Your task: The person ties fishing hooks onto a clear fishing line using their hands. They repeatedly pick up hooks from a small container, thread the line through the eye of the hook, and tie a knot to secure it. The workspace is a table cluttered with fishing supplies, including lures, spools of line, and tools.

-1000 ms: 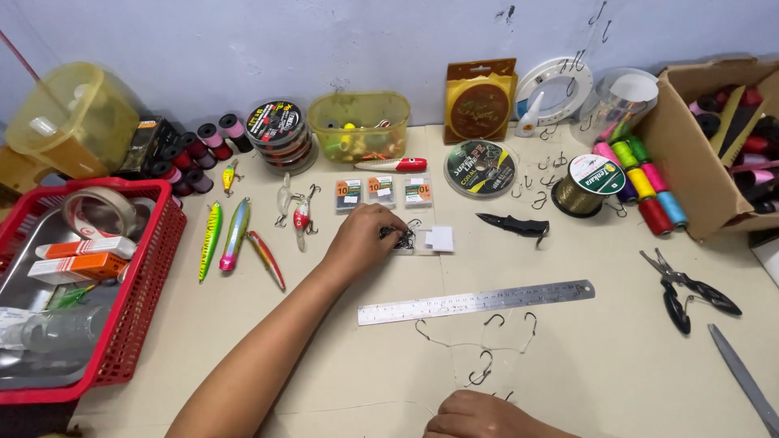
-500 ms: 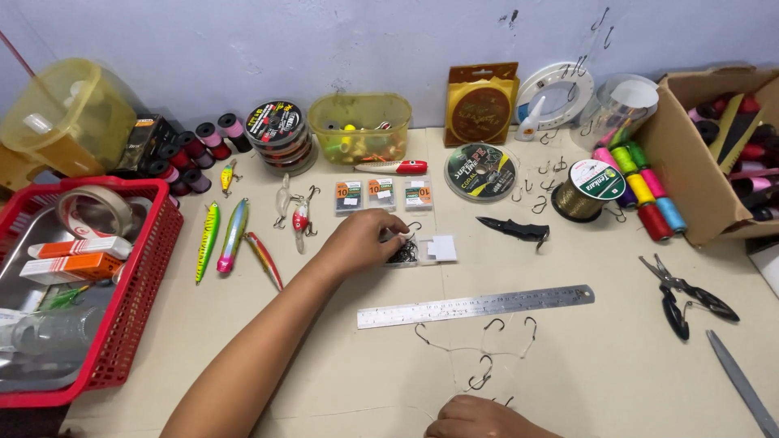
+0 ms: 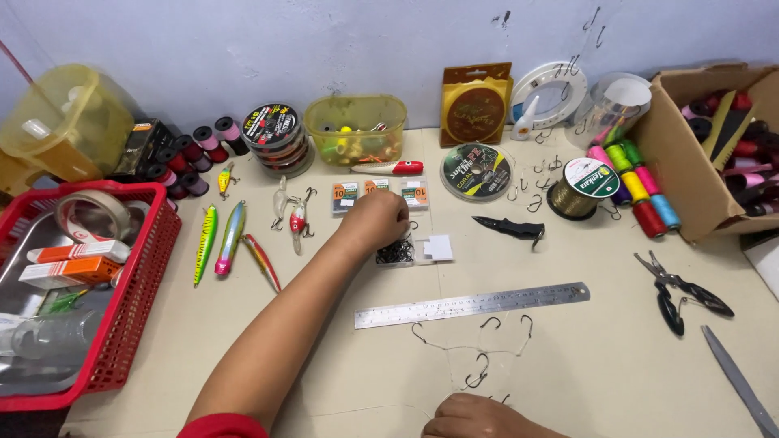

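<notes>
While the left hand (image 3: 377,219) pinched loosely over the small packet of black hooks (image 3: 396,253), packet lay at five o'clock, touching; right hand (image 3: 479,415) rested half-closed on rigged line (image 3: 479,350).

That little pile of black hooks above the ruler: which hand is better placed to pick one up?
The left hand, probably. Its fingers already rest right over the pile of black hooks, beside the white packet. The right hand sits at the near table edge, by the rigged line with hooks, with the steel ruler between.
</notes>
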